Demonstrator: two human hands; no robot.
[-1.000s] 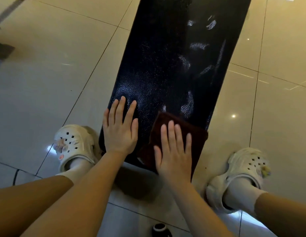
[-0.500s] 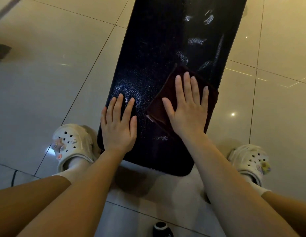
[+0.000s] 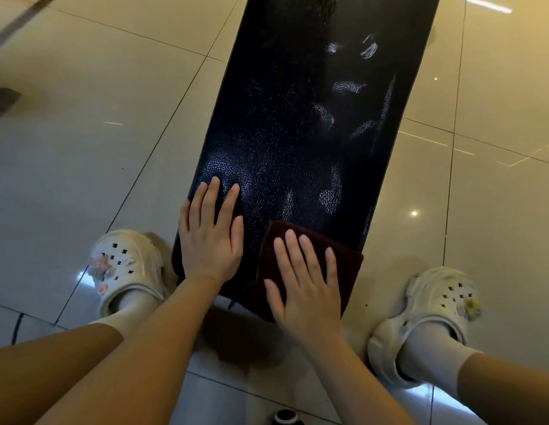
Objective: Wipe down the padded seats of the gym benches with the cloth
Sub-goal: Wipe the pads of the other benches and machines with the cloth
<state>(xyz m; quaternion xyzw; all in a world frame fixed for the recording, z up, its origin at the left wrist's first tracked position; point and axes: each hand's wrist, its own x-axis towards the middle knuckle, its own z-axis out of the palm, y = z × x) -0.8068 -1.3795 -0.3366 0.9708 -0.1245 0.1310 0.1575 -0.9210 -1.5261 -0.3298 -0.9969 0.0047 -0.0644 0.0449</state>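
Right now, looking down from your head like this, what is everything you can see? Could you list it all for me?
bench pad: one, black and shiny, running from the near middle to the top edge.
cloth: one, dark maroon, on the pad's near right corner, overhanging the end.
floor tiles: many, glossy beige, all round the bench.
dark round object: one, black, bottom edge, cut off; cannot tell what it is.
clogs: two, white, left and right of the bench end.
left hand: one, flat on the pad's near left corner.
right hand: one, flat, pressing on the cloth.
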